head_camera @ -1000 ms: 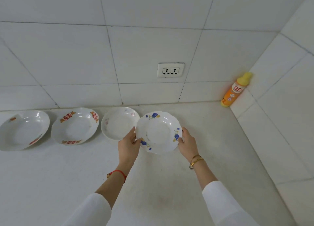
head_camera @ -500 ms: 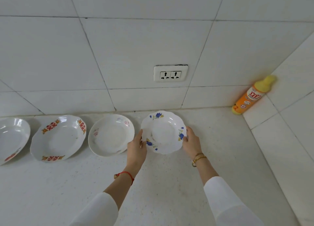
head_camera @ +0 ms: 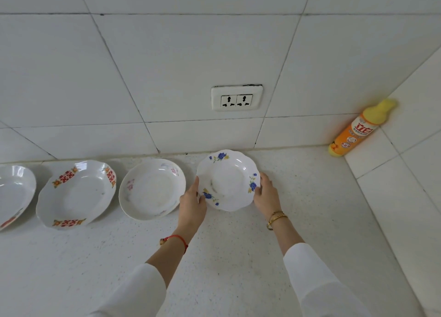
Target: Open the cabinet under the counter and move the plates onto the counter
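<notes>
A white plate with blue flowers (head_camera: 230, 178) is low over the white counter (head_camera: 238, 257), close to the tiled back wall. My left hand (head_camera: 192, 203) grips its left rim and my right hand (head_camera: 266, 194) grips its right rim. To its left lie a pink-flowered plate (head_camera: 150, 190), a plate with red symbols (head_camera: 76, 194) and a third plate (head_camera: 14, 195) cut off by the frame's left edge. The cabinet is out of view.
An orange bottle with a yellow cap (head_camera: 358, 129) leans in the right corner where the tiled walls meet. A double wall socket (head_camera: 236, 98) sits above the blue-flowered plate. Bare counter lies right of the plate and toward me.
Both hands have carried the blue-flowered plate farther back toward the wall and lower toward the counter, beside the pink-flowered plate. The view has shifted right.
</notes>
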Tool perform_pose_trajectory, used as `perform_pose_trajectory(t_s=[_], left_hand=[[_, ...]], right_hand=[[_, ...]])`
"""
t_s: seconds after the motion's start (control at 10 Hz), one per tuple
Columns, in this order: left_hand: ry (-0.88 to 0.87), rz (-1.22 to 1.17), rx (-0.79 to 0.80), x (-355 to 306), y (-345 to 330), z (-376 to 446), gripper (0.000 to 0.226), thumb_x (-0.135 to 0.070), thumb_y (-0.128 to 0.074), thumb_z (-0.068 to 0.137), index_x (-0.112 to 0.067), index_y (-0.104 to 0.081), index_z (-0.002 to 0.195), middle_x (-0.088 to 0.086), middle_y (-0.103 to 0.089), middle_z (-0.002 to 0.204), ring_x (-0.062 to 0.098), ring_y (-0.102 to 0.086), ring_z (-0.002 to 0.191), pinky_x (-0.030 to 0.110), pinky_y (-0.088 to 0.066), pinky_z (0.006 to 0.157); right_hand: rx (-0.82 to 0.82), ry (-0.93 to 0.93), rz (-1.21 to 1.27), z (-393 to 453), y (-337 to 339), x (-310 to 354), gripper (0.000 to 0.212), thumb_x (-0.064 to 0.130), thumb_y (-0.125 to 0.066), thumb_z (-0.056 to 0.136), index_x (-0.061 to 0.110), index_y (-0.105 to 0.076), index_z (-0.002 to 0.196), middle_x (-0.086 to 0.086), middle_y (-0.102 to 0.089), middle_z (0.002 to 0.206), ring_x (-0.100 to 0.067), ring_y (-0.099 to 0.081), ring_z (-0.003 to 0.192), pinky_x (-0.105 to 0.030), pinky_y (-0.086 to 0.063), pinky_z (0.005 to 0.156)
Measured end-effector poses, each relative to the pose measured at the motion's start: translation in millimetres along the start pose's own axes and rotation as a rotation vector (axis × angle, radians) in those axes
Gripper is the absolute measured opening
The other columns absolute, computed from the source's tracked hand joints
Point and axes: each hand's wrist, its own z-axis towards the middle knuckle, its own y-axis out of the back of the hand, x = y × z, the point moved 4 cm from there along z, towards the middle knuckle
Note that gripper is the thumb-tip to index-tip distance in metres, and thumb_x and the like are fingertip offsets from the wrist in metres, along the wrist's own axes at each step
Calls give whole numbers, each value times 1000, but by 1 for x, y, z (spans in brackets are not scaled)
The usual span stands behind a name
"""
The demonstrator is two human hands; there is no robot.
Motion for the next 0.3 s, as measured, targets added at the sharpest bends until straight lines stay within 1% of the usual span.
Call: perform_pose_trajectory(t_s=[0.1, 0.2, 0.3], left_hand=[[3, 29, 32, -3, 2, -1, 57, -9, -52, 94, -17, -35, 148, 3, -60, 130, 20, -55, 122, 32, -45, 101], [-33, 87, 28, -6, 8, -6, 52, -14, -53, 95, -17, -39, 146, 4, -61, 130, 23, -56, 121, 32, -43, 101], [-85, 200, -51, -12, 27, -11, 48, -17, -54, 94, -17, -45, 141, 6, -64, 125, 26, -60, 115, 29, -44, 97]], right_hand=[[21, -22, -2, -3, 2, 4, 35, 4, -46, 94, 9, -46, 129, -13, -57, 120, -27, -53, 114, -28, -49, 81], [-19, 10, -43, -7, 6, 8, 39, 10, -50, 94, 6, -43, 132, -15, -52, 128, -32, -45, 123, -45, -44, 103], [-44, 56, -118, -16, 14, 16, 45, 16, -49, 95, 6, -39, 138, -15, -48, 135, -37, -38, 131, -52, -30, 113]])
